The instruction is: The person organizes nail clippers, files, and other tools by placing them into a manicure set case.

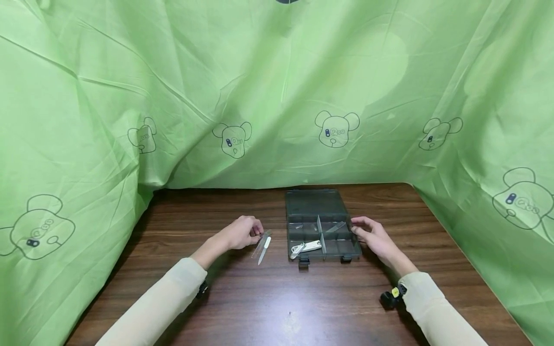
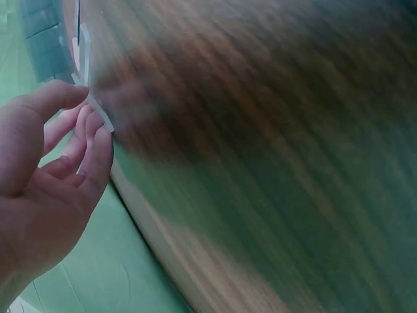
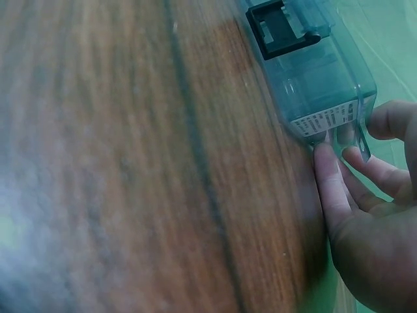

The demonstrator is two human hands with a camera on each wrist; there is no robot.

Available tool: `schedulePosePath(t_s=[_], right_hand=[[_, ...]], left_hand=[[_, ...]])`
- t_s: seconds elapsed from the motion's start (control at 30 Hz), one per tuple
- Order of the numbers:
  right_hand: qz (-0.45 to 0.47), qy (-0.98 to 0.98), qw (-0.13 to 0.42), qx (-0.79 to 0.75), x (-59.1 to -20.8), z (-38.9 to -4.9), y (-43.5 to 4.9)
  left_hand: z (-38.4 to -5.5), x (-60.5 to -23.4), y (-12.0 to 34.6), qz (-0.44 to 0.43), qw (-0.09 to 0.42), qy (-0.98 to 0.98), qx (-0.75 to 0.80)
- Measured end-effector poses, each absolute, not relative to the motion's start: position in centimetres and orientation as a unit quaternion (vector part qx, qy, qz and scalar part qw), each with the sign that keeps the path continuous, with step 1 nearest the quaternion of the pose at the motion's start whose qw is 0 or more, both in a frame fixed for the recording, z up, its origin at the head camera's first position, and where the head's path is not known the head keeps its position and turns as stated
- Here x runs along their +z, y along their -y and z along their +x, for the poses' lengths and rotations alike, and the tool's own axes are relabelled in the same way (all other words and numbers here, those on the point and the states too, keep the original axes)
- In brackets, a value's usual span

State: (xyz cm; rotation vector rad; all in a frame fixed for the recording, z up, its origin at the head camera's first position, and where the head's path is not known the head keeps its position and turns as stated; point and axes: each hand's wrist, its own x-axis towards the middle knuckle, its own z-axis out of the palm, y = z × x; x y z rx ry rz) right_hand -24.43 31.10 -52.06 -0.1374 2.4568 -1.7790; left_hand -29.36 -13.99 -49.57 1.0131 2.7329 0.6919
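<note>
In the head view, the left hand (image 1: 246, 232) pinches a clear plastic strip (image 1: 258, 250) just above the wood-grain table (image 1: 242, 307), its thumb and fingers brought close together. A slim nail file (image 1: 265, 249) with a white handle lies just beside the strip, blade toward the person. To the right stands a smoky, see-through compartment box (image 1: 339, 248), its lid (image 1: 315, 203) swung back away from the person and two dark latches (image 1: 304, 263) on its near side. A nail clipper (image 1: 308, 247) lies in the near-left compartment, and a clear flat piece (image 1: 335, 227) in the far-right one. The right hand (image 1: 377, 240) touches the box's right side. Green cloth (image 1: 277, 86) printed with bear heads hangs around the table.

In the left wrist view, the thumb and fingertips hold the edge of the clear strip, with the wood surface beyond.

In the right wrist view, the thumb and fingers stand apart at the box's corner, beside a white printed label (image 3: 326, 119); through the hazy plastic, I cannot tell whether they grip it or merely rest against it.
</note>
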Motion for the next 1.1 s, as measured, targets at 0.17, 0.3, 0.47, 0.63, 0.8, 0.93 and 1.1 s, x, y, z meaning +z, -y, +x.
schedulePosePath(t_s=[0.17, 0.3, 0.47, 0.63, 0.8, 0.93, 1.1], right_hand=[[-0.042, -0.808, 0.053, -0.585, -51.9, -24.3, -31.0], [-0.041, -0.808, 0.052, -0.586, -51.9, -24.3, -31.0], [-0.043, -0.809, 0.047, -0.585, -52.0, -24.3, -30.9], [-0.045, -0.812, 0.043, -0.580, -52.2, -24.3, -30.8], [-0.037, -0.812, 0.049, -0.580, -52.3, -24.3, -30.9], [-0.041, -0.813, 0.049, -0.579, -52.2, -24.4, -31.0], [-0.044, -0.811, 0.048, -0.581, -52.2, -24.5, -31.1]], left_hand=[[-29.7, -49.6, 14.0, 0.334, 0.067, -0.913, 0.224], [-30.0, -49.3, 13.7, 0.343, 0.059, -0.906, 0.240], [-30.5, -48.7, 12.5, 0.351, 0.048, -0.900, 0.252], [-31.0, -48.1, 10.6, 0.371, 0.035, -0.892, 0.256], [-31.7, -47.0, 8.0, 0.394, 0.023, -0.882, 0.259], [-32.1, -46.0, 5.6, 0.404, 0.025, -0.878, 0.256], [-32.5, -45.1, 2.4, 0.419, 0.034, -0.871, 0.254]])
